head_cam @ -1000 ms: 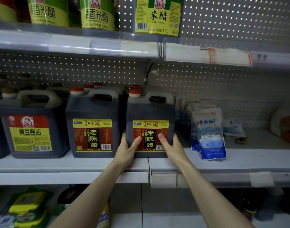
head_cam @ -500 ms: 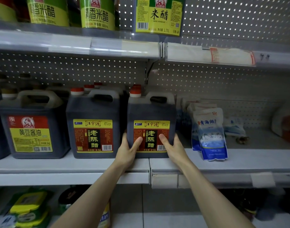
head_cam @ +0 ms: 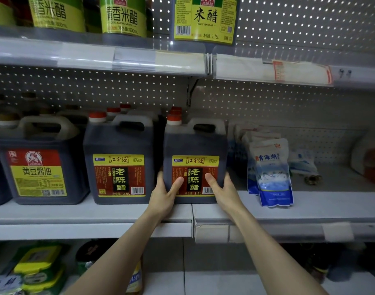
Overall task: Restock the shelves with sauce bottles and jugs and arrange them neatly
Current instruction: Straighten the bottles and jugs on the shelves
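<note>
A dark vinegar jug (head_cam: 195,145) with a red cap and a yellow-and-red label stands upright on the middle shelf (head_cam: 310,207), near its front edge. My left hand (head_cam: 164,196) grips its lower left corner, thumb across the label. My right hand (head_cam: 223,193) grips the lower right corner the same way. A matching vinegar jug (head_cam: 118,158) stands just left of it, with more red-capped jugs lined up behind both. Further left sits a soy sauce jug (head_cam: 37,162) with a red-and-yellow label.
Blue-and-white salt bags (head_cam: 271,173) lean on the shelf right of the held jug, with bare shelf beyond them. Green-labelled rice vinegar bottles (head_cam: 122,18) stand on the upper shelf (head_cam: 97,54). The lower shelf holds yellow-lidded packs (head_cam: 37,265) at left.
Both hands stay clamped on the jug's lower corners. The jug sits in nearly the same spot, with only a slight shift in the view.
</note>
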